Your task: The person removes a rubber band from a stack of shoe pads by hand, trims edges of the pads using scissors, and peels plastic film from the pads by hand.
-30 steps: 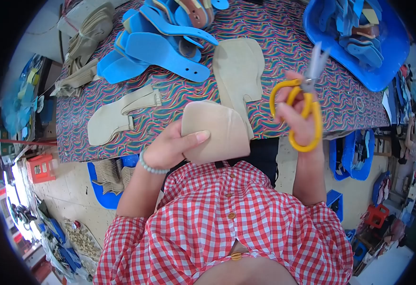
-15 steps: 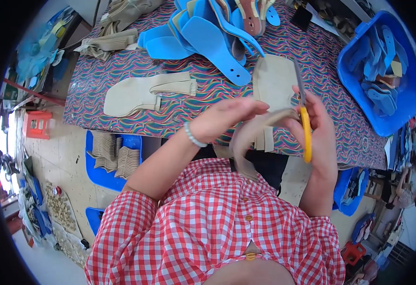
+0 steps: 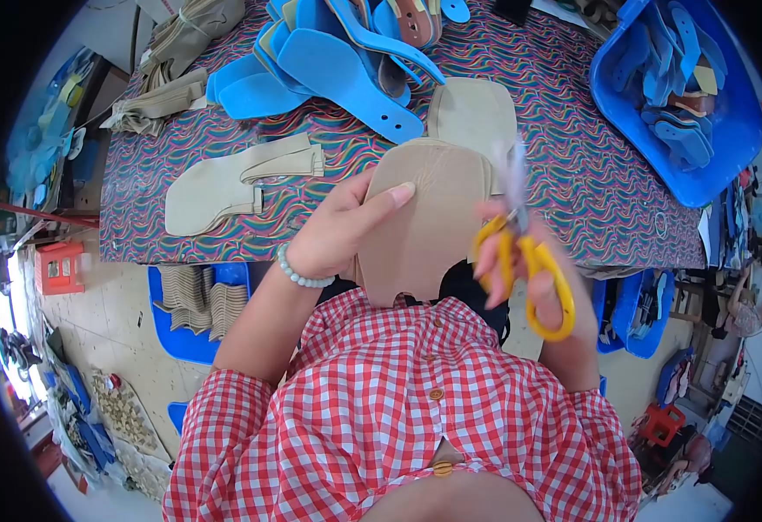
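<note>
My left hand (image 3: 355, 217) grips a beige shoe-lining piece (image 3: 420, 230) by its left side, thumb on top, holding it over the near edge of the table. Beside it, my right hand (image 3: 520, 270) is closed on yellow-handled scissors (image 3: 548, 291), their blurred blades pointing up and away from me. Beyond the held piece lies another beige lining piece (image 3: 472, 113) on the patterned tabletop, partly covered by it. Farther left rests a beige stack of cut pieces (image 3: 216, 191) with strap-like ends. Several blue insoles (image 3: 337, 74) are heaped at the back.
The patterned table (image 3: 572, 139) runs across in front of me. A blue bin (image 3: 729, 157) of insoles stands at the right, and a blue crate (image 3: 172, 326) with stacked beige pieces sits below left. Tied beige bundles (image 3: 163, 100) lie at the back left. A person (image 3: 751, 313) is far right.
My left hand has taken hold of the beige piece, which now lies flat-faced toward me instead of hanging curled from my right hand. The scissors have swung lower and turned. My view has shifted.
</note>
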Available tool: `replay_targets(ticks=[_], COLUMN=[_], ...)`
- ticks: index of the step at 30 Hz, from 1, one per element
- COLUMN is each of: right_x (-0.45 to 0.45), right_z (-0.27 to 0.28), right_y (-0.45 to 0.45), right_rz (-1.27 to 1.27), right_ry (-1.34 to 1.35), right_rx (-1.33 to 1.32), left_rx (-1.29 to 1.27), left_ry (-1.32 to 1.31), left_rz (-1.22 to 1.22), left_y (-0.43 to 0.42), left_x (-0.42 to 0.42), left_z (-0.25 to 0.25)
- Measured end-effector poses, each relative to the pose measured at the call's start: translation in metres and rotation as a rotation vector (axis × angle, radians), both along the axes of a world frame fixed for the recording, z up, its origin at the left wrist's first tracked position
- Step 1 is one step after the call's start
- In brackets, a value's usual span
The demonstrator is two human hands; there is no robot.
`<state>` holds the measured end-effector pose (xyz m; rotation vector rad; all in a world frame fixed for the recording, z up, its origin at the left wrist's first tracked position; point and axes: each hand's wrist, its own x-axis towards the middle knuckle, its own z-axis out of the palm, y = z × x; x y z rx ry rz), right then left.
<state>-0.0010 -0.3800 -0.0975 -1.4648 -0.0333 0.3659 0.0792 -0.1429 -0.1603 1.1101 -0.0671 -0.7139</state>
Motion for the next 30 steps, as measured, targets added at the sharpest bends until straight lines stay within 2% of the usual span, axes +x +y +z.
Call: replay_targets(ticks=[3,5,9,15,21,24,30], right_x=[-0.013,-0.019,-0.021,-0.019,-0.015,-0.014,-0.013], right_z=[-0.025,-0.039,-0.047,-0.045,-0.051,-0.044,-0.048], right_y=[-0.001,-0.002,-0.002,-0.006,0.003,0.002,0.001], right_rz=[0.174,0.179,0.152,0.220,0.183,0.179,0.176], right_ry=[0.231,0.317,0.182,0.171,0.171,0.201,0.220], right_rx=[0.098,0.157,0.164,0.183,0.212,0.092,0.161], left_rx=[-0.016,-0.024,0.058,0.115,0.016,0.004,-0.003], left_ry=[-0.045,-0.032,-0.087,-0.109,0.037,0.070,0.034], left_rz=[-0.001,0.035,-0.061,0.018,-0.021,0.042,0.011], left_y=[-0.003,-0.010,-0.017,-0.018,-0.015,-0.015,-0.019], left_x=[-0.001,-0.006,-0.007,-0.009,-0.002,-0.002,-0.006], left_z=[-0.005,0.000,-0.001,0.001,-0.002,0.000,-0.002])
